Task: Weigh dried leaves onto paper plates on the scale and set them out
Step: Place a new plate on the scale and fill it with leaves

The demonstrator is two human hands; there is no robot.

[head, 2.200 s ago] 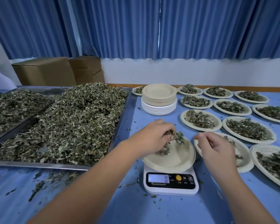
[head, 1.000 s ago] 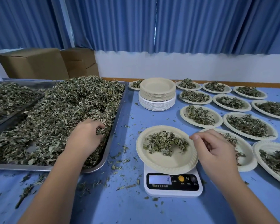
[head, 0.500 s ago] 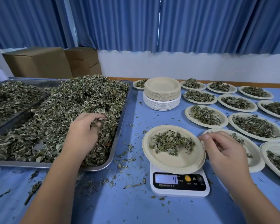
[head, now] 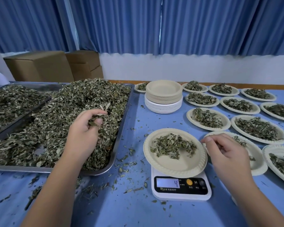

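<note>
Reading 4 as before, the scale [head: 180,188] sits just left of the right grip [head: 226,154], whose fingers hang loosely curled and empty beside the paper plate [head: 175,166]. The left grip [head: 87,130], buried in the tray [head: 120,136] half a second ago, now rises clamped on a tuft of dried leaves [head: 97,116]. Crumbs litter the blue surface [head: 129,210]; beyond the grips stand stacked plates [head: 164,95] and blue curtains [head: 195,25].

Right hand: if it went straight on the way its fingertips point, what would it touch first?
Most likely the right rim of the paper plate on the scale; the right hand points left at it. The leaves on it come next. Fingertip height over the rim is unclear.
</note>
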